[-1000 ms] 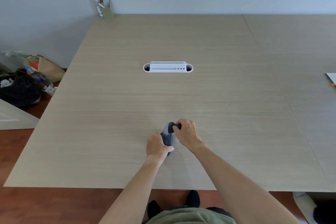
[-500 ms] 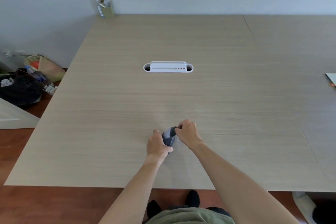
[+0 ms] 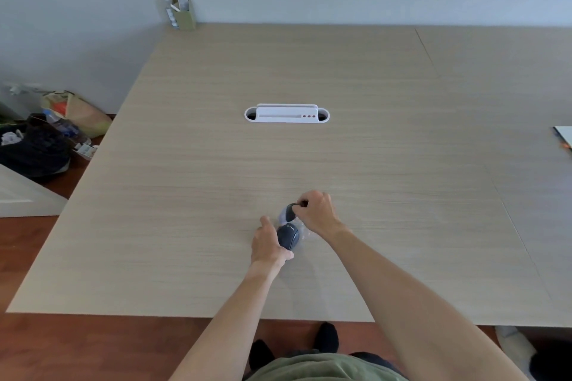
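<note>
Hands work close together on the near side of the white socket box (image 3: 286,114), well apart from it. Fingers of the left hand (image 3: 267,243) curl round the lower part of a dark bundle (image 3: 288,237) in clear wrap (image 3: 305,233), low on the counter (image 3: 402,195). The right hand (image 3: 320,213) pinches the bundle's upper end. Bare counter spreads all round them, and its near edge runs between the hands and the person. Far beyond the socket box to its left, a small carton (image 3: 182,14) stands at the counter's back corner against the wall. To its right, a sheet (image 3: 565,136) lies at the picture's border.
</note>
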`<move>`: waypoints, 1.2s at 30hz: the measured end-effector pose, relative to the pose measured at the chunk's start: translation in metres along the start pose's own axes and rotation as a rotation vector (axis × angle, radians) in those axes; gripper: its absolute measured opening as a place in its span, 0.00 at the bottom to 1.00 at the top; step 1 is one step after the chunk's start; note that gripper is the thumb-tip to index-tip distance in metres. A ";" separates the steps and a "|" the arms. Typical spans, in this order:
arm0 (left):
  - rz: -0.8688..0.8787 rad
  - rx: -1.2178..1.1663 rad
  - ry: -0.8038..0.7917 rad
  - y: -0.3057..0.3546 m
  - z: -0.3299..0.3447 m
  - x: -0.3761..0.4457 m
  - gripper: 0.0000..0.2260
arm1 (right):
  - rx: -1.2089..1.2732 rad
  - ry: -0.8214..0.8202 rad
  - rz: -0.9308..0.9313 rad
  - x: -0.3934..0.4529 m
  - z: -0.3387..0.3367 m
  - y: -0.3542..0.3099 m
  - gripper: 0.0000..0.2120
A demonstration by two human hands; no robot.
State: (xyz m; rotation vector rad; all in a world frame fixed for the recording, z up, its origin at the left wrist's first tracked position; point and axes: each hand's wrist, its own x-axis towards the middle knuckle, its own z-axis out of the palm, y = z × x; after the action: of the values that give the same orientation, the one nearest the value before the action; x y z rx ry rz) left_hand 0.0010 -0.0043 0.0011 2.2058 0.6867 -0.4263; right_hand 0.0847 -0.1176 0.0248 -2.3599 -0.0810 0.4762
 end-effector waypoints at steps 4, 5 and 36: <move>0.013 0.002 -0.015 -0.002 -0.001 0.000 0.40 | -0.085 -0.076 0.014 -0.003 0.002 0.022 0.07; 0.015 0.005 -0.015 -0.002 0.000 -0.001 0.41 | -0.105 -0.005 0.037 -0.006 0.001 0.029 0.07; 0.130 0.160 -0.010 -0.004 0.003 -0.001 0.28 | 0.098 0.196 -0.018 -0.023 0.007 0.049 0.05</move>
State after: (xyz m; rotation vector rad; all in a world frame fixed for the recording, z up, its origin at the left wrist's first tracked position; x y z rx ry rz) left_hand -0.0027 -0.0043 -0.0024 2.3813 0.5159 -0.4386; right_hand 0.0574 -0.1537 -0.0055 -2.2942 0.0114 0.2323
